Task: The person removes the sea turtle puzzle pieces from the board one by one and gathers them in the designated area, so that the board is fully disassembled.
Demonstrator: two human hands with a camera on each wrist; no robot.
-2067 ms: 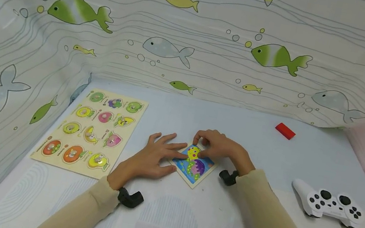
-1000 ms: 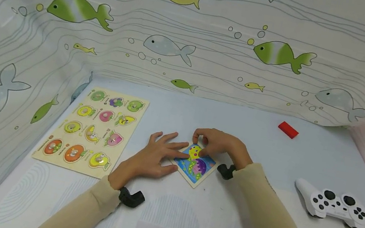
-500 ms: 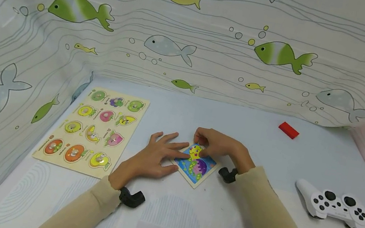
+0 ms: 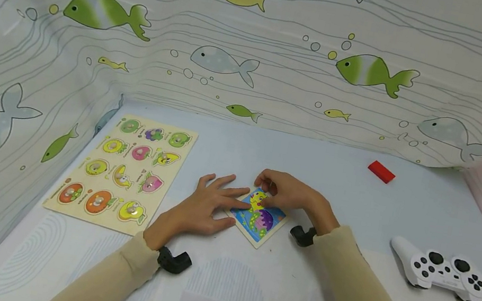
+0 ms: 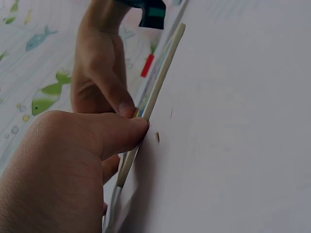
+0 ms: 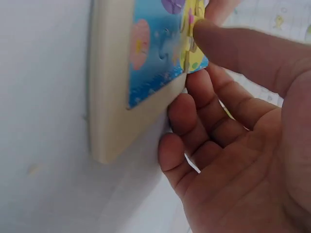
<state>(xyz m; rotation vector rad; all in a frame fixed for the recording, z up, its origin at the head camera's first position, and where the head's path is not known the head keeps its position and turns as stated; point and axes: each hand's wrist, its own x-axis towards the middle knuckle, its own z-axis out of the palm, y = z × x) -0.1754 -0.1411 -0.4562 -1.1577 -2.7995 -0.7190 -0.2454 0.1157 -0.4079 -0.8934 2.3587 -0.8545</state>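
A small square jigsaw puzzle (image 4: 264, 224), with a yellow chick and a purple shape on blue in a pale wooden frame, lies on the table with one corner toward me. My left hand (image 4: 206, 209) is spread flat at its left side, fingers reaching over the picture. In the left wrist view, the left thumb (image 5: 129, 133) touches the frame's edge. My right hand (image 4: 289, 190) is at the far corner, thumb and fingers pinching a yellow and blue puzzle piece (image 6: 199, 63). In the right wrist view this piece stands tilted above its neighbours, partly hidden by the thumb.
To the left lies a wooden fruit peg puzzle board (image 4: 148, 209). A white game controller (image 4: 440, 269) sits at right, and a red block (image 4: 381, 172) toward the back. A fish-patterned sheet (image 4: 285, 61) rises behind the table and along its sides.
The right fingers have shifted slightly at the far corner, and the piece there has tipped up a little. The left hand stays in place. The camera view moved slightly.
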